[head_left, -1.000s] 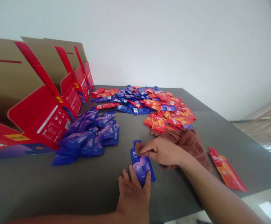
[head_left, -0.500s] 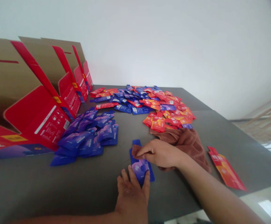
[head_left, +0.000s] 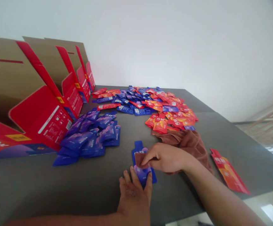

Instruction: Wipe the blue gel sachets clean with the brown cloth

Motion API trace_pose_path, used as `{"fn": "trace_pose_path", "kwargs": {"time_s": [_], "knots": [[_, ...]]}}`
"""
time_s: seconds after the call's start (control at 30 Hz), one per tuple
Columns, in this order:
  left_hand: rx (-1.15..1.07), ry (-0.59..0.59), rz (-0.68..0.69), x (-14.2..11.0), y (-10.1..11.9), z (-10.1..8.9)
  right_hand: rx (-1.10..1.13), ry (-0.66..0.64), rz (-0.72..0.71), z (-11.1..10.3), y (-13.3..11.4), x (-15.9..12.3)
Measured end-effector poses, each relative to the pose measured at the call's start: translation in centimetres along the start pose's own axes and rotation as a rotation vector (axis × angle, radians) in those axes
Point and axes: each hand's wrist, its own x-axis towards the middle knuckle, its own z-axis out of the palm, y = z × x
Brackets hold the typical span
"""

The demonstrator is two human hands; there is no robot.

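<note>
Head view: the blue pouch (head_left: pixel 142 176) lies flat on the bench (head_left: pixel 89 188), its lower end steadied by the spread fingers (head_left: pixel 134 176) of my left hand (head_left: pixel 133 194), while my right hand (head_left: pixel 168 158) pinches a brown cloth (head_left: pixel 196 147) against its printed face. Leftward sit piled blue pouches (head_left: pixel 89 138) and red boxes (head_left: pixel 54 121); a mixed heap (head_left: pixel 146 102) lies beyond.

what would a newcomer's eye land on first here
The red cardboard boxes, standing open at the left of the table, would probably win. Next comes the heap of red and blue pouches near the wall. Nearer, the left hand rests on a blue pouch while the right hand holds a brown cloth against it.
</note>
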Motion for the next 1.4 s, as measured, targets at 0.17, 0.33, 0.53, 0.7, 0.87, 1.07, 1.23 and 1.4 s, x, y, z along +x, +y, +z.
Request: {"fn": "trace_pose_path", "kwargs": {"time_s": [0.17,0.33,0.53,0.7,0.87,1.07,1.23,1.4], "knots": [[0.027,0.027,0.026,-0.3,-0.3,-0.5,0.048,-0.087,-0.027,0.3,0.0,0.2],[0.066,0.102,0.038,-0.7,-0.5,-1.0,-0.121,0.205,0.081,0.5,0.6,1.2],[0.020,0.046,0.001,-0.4,-0.3,-0.5,-0.156,0.215,0.065,0.6,1.0,1.2],[0.011,0.075,0.040,-0.5,-0.5,-0.9,-0.067,0.013,-0.066,0.4,0.2,0.4],[-0.006,-0.035,0.042,-0.3,-0.5,-0.8,-0.001,-0.134,-0.117,0.4,-0.3,0.2],[0.015,0.108,0.046,-0.8,-0.7,-1.1,-0.192,0.228,0.104,0.5,0.4,1.2],[0.050,0.122,0.022,-0.8,-0.6,-1.2,-0.223,0.282,0.156,0.5,0.9,1.6],[0.027,0.099,0.040,-0.7,-0.6,-1.2,-0.117,0.123,0.021,0.4,0.3,0.9]]}}
